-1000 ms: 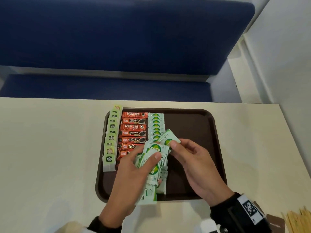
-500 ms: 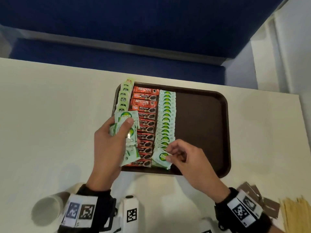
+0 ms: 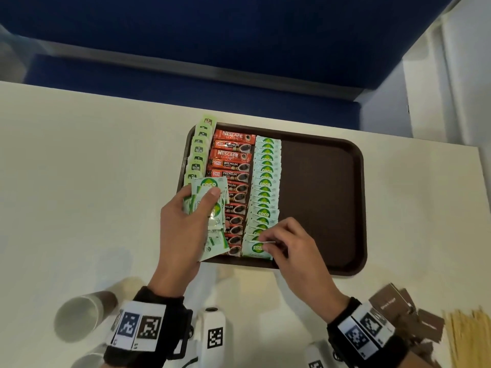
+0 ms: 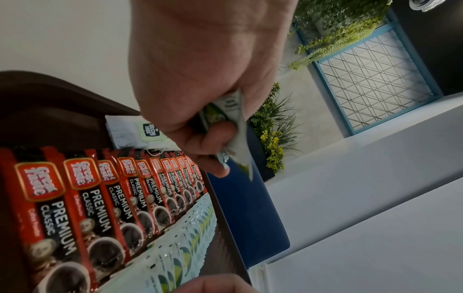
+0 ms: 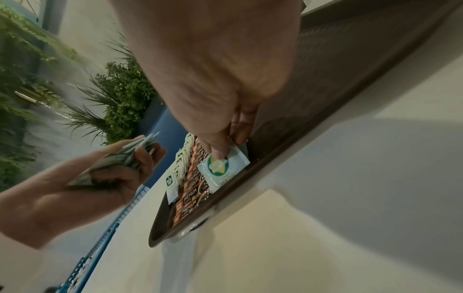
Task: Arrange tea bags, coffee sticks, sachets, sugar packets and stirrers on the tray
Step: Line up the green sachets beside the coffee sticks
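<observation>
Fingers (image 3: 261,238) of right hand (image 3: 293,251) pinching coco sachet (image 3: 255,248) at tray (image 3: 360,208) near edge | left hand (image 3: 183,224) clamping sachet stack (image 3: 212,208) | risk: row slumping, stack slipping

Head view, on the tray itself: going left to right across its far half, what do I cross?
Tea bags → coffee sticks → Coco sachets → bare tray.
</observation>
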Demonstrator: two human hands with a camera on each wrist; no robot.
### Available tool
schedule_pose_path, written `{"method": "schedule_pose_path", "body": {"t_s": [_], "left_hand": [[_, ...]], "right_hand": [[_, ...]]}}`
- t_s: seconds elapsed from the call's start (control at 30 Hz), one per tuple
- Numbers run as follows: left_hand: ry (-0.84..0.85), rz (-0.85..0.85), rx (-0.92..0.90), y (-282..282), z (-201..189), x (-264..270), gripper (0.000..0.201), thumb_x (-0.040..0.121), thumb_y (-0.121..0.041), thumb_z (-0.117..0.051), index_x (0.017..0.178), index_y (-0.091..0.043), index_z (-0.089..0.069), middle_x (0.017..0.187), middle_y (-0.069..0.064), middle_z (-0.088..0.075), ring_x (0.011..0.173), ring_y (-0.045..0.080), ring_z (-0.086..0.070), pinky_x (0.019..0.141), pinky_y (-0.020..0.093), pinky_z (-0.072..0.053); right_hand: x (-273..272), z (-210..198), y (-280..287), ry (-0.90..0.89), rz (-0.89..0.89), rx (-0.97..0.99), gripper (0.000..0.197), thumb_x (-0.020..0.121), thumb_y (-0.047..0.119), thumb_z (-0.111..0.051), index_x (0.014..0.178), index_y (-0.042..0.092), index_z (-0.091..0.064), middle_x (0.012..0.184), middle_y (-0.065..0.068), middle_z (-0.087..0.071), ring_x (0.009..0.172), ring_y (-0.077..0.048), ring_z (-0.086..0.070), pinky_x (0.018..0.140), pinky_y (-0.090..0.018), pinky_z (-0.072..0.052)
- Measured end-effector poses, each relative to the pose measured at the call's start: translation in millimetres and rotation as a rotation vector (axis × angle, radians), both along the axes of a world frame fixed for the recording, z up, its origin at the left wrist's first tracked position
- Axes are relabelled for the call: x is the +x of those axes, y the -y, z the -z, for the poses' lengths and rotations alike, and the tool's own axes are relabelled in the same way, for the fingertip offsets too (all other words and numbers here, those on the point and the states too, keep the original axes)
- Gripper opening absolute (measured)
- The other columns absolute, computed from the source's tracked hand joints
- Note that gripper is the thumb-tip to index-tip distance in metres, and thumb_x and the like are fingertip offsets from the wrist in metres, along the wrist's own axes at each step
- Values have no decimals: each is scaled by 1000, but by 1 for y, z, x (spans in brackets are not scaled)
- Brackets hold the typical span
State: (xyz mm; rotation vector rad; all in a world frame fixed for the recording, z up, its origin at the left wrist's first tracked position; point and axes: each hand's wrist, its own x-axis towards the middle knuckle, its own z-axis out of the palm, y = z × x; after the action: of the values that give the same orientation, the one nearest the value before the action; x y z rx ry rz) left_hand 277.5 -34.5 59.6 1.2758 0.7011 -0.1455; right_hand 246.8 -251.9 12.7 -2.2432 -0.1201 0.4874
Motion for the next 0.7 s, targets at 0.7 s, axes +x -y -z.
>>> {"method": "schedule_pose_path", "body": {"t_s": [0.7], "left_hand": [[33, 19, 5, 17, -3, 14, 22, 101, -27, -75, 123, -22, -75, 110, 4, -83, 98, 30, -82, 80, 49, -67]], "right_hand": [[19, -25, -2, 96, 218, 150, 12, 98, 26, -76, 108, 28, -71, 104, 13, -63, 95, -12, -64, 78, -21, -53]]}}
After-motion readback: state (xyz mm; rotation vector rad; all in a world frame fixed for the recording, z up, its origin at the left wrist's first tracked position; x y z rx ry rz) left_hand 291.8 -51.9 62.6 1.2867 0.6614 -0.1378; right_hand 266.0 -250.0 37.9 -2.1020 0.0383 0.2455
